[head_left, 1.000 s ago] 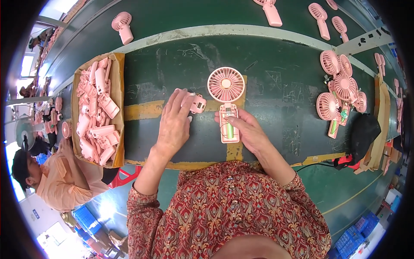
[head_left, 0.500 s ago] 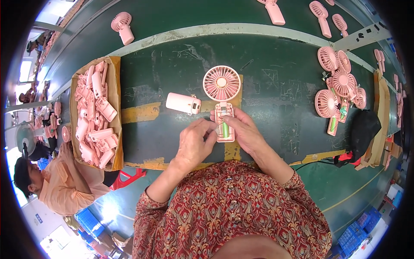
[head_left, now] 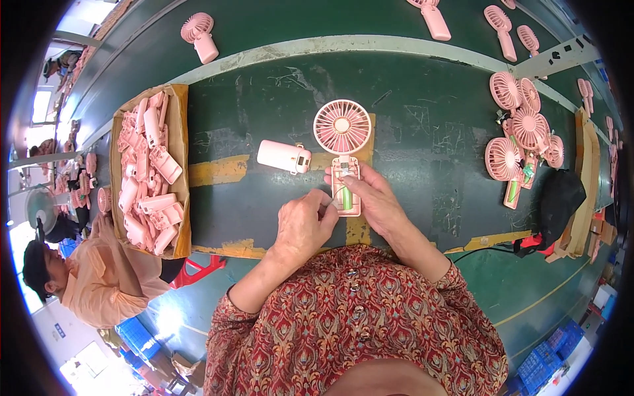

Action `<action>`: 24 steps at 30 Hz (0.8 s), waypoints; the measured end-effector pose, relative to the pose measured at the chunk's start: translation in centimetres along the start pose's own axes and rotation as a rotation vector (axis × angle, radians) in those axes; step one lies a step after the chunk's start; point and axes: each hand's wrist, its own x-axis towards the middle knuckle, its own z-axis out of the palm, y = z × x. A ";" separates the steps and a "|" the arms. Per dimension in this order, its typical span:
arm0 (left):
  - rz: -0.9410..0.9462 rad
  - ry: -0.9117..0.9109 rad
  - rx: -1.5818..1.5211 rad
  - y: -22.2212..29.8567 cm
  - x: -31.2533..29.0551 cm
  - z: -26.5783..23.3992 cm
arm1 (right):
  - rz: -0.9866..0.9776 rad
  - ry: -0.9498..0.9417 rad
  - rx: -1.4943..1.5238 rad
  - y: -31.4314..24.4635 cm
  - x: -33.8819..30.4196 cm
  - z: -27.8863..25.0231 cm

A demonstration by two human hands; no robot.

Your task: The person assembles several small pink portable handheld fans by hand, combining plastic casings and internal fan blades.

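Observation:
A pink handheld fan [head_left: 341, 127] lies on the dark green bench in front of me, round head pointing away. Its handle is open, showing a green battery cell [head_left: 347, 198] and a small circuit board inside. My right hand [head_left: 378, 201] grips the handle from the right, thumb over the inner parts. Beside the handle's lower left edge, my left hand [head_left: 302, 223] has its fingers pinched together; whatever they hold is too small to make out. A loose pink handle cover [head_left: 282, 156] rests to the left of the fan.
At left stands a cardboard box [head_left: 181, 224] of pink shell pieces. Several fans with exposed insides [head_left: 530, 127] are piled at right, near a black cloth-like item [head_left: 561, 201]. Beyond the bench's pale rail, finished-looking fans [head_left: 199, 37] lie on a green surface. A co-worker [head_left: 99, 284] sits at left.
My left hand has drawn slightly down from the handle's middle to its lower edge. Fans beyond the rail have shifted right. My right hand keeps its grip.

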 end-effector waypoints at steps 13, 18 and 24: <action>0.263 0.140 -0.044 -0.4 1.0 1.0 | -0.036 -0.019 -0.010 0.3 0.2 -0.2; -0.050 0.049 -0.155 -0.1 2.2 1.2 | -0.062 0.020 -0.051 0.6 0.4 -0.2; 0.159 -0.006 -0.069 -1.3 3.2 -2.3 | -0.016 0.027 -0.046 0.2 0.3 -0.3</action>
